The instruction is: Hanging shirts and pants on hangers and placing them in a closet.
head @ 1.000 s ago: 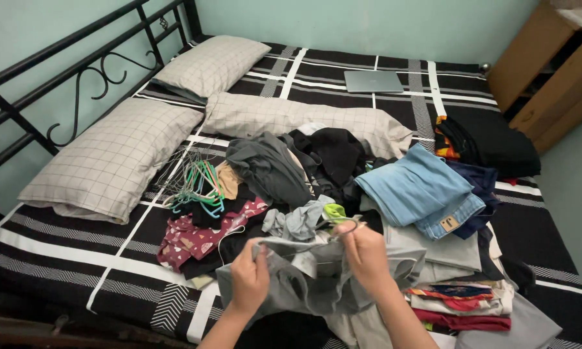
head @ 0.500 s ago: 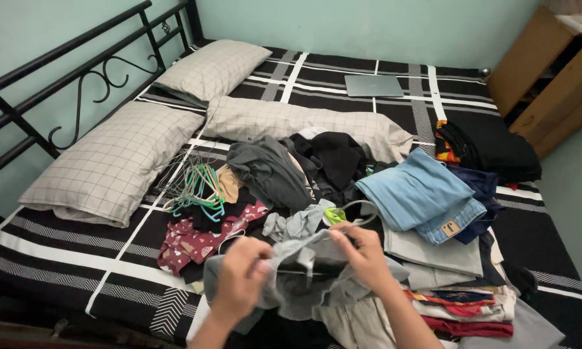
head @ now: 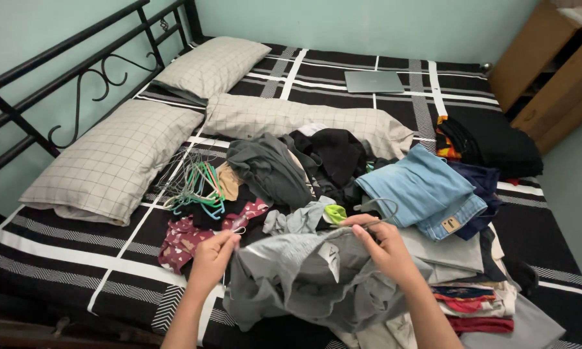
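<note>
1. The left hand (head: 212,257), at the lower centre-left of the frame, pinches one edge of a grey garment (head: 310,281) with its fingers closed on the cloth.
2. The right hand (head: 383,245), lower centre-right, is closed on the garment's opposite upper edge and on a thin wire hanger (head: 380,208), whose hook curves up just above the knuckles.
3. The grey garment hangs spread between the two hands at the bottom centre, its white label showing near the middle, its lower folds bunched over the bed (head: 78,258).
4. Just above the hands lies a loose heap: a pale grey crumpled piece (head: 299,220) with a bright green scrap (head: 335,212) beside it, a dark grey shirt (head: 268,169) and black clothes (head: 333,155) behind.
5. To the right of centre sits a folded pile topped by light blue jeans (head: 420,187), with folded grey, red and navy items under and beside it.
6. Left of centre, a bundle of hangers (head: 197,184), green, blue and bare wire, rests on the black-and-white bedcover, next to a maroon patterned cloth (head: 187,238).
7. Two checked pillows (head: 116,158) lie at the upper left and a long bolster (head: 304,119) runs across the middle.
8. A closed grey laptop (head: 373,81) lies at the upper centre, and a wooden cabinet (head: 549,71) stands at the upper right.
</note>
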